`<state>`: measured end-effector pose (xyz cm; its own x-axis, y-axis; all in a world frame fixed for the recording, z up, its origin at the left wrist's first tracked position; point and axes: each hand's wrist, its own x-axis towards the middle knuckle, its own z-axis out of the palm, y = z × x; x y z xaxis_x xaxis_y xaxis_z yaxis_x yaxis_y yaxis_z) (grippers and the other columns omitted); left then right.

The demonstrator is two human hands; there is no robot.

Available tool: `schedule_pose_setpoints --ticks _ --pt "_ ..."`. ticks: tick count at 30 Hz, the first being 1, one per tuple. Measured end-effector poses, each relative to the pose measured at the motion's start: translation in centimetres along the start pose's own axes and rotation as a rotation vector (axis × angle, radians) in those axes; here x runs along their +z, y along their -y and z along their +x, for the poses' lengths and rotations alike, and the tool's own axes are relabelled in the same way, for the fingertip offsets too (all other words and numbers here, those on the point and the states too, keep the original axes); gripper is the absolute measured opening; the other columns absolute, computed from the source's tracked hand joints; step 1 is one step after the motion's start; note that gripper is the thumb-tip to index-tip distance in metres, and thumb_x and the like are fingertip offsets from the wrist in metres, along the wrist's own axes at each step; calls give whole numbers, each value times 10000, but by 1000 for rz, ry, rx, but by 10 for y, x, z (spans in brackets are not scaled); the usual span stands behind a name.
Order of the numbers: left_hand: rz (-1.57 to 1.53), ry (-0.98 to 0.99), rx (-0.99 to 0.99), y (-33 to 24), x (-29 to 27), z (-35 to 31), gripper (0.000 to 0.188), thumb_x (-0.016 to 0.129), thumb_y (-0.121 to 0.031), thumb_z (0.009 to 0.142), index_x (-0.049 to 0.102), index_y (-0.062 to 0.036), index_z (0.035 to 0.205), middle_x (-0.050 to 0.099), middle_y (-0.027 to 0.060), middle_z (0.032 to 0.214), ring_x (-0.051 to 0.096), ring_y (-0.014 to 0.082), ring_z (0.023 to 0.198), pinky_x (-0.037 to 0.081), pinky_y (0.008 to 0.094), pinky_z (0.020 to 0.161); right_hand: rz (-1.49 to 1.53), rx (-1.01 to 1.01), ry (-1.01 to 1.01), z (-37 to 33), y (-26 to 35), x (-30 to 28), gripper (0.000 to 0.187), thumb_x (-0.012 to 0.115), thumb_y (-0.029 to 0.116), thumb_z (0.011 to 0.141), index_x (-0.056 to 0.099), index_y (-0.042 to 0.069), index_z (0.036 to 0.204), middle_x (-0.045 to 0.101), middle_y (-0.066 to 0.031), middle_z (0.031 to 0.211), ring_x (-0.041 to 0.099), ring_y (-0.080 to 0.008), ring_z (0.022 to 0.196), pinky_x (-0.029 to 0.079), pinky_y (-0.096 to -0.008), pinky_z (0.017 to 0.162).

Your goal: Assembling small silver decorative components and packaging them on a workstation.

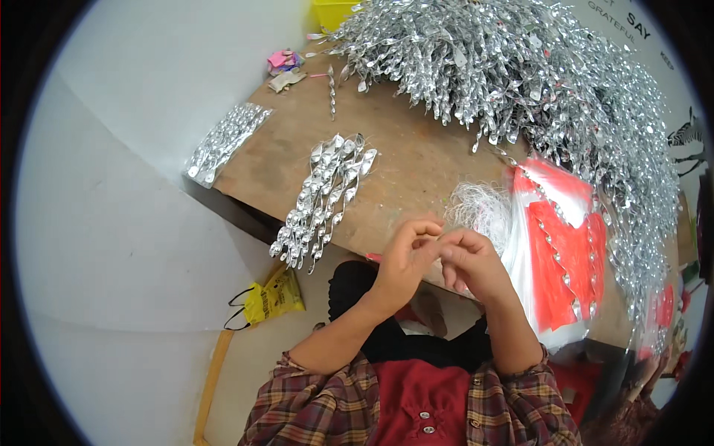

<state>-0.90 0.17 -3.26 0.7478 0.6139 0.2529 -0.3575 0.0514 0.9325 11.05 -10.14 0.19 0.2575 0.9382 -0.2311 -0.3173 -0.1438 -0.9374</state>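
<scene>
Over the table's near edge, my left hand (405,256) and my right hand (476,264) meet, thumbs and fingertips pinched close together. Whatever is between them is too thin or too hidden to make out. Just beyond my right hand lies a loose tangle of white thread (482,208). A bunch of twisted silver foil strips (323,197) rests to the left of my hands, its lower ends hanging past the table edge. On the right are red and clear plastic bags (547,260), with some silver twists lying across them.
A huge heap of silver twists (506,74) covers the table's far and right sides. The brown table (401,141) also bears a wrapped silver bundle (227,141) at its left corner, a single twist (332,93) and small pink scraps (284,61). A yellow bag (277,297) sits below.
</scene>
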Motion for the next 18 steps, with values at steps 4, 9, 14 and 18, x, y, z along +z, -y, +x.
schedule_pose_setpoints --ticks 4,9,14,18 --pt "261 125 -124 22 -5 -22 407 568 -14 839 517 -30 1242 577 118 1051 577 177 910 454 277 808 200 -90 -110 8 -2 -10 126 569 134 886 595 25 945 583 -52 624 422 -56 402 292 -159 359" --pt "331 156 17 -13 -9 -7 354 568 14 823 594 -42 1172 610 120 1047 586 180 895 458 268 778 270 -126 -83 8 1 -40 128 578 147 883 605 34 935 607 -59 679 326 -22 386 228 -149 355" --pt "514 230 20 -21 -27 -9 349 591 -4 809 609 -40 1156 609 108 1021 574 180 874 442 268 782 417 -153 -74 8 -24 -66 118 565 127 885 605 30 939 619 -55 708 283 -20 376 224 -144 372" --pt "557 229 -41 -14 -39 -21 348 596 -6 812 608 -37 1158 607 100 1005 567 171 891 433 257 796 444 -116 -106 6 -31 -66 108 540 128 904 589 38 940 622 -29 698 257 -25 367 364 -184 585"
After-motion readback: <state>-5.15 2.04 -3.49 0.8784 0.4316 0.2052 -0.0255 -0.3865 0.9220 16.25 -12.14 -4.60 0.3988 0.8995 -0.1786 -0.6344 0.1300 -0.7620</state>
